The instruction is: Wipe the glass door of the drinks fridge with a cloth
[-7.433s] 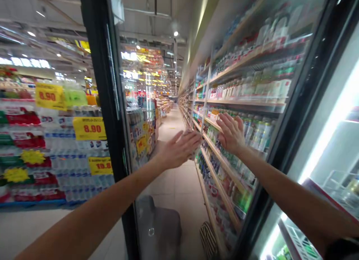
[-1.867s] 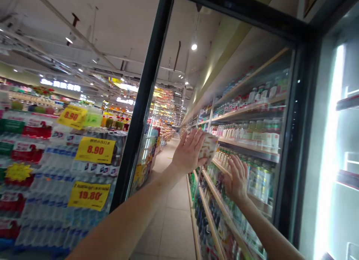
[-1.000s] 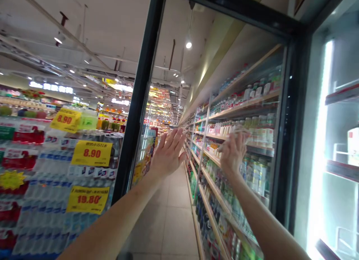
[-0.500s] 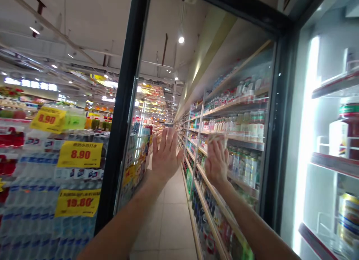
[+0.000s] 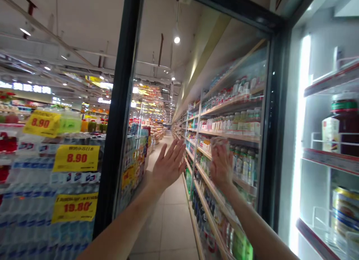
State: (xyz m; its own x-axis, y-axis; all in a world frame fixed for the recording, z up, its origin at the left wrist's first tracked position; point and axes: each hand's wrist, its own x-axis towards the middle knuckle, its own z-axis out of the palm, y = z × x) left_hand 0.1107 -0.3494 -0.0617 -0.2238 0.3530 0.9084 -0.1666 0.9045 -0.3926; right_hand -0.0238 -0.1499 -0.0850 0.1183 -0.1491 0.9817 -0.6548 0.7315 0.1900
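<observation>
A glass door (image 5: 235,39) with a black frame stands open in front of me. My left hand (image 5: 169,164) is raised before the pane, palm forward, its fingers stretched and slightly spread, holding nothing. Whether it touches the glass I cannot tell. On the right, my right hand (image 5: 221,166) presses a pale, crumpled cloth (image 5: 220,141) against the pane under its fingers. The cloth is blurred and mostly covered by that hand. Through the pane, shelves of bottles (image 5: 215,124) show behind both hands.
A lit cooler with wire-fronted shelves (image 5: 331,159) opens at the right, holding a dark bottle (image 5: 347,121) and a can (image 5: 344,211). Stacked water packs (image 5: 28,200) with yellow price signs (image 5: 75,158) stand at left. A tiled aisle floor (image 5: 174,226) runs ahead.
Both hands have shifted slightly right and down across the door. My left hand's fingers now lean further to the right. The view has turned a little to the right.
</observation>
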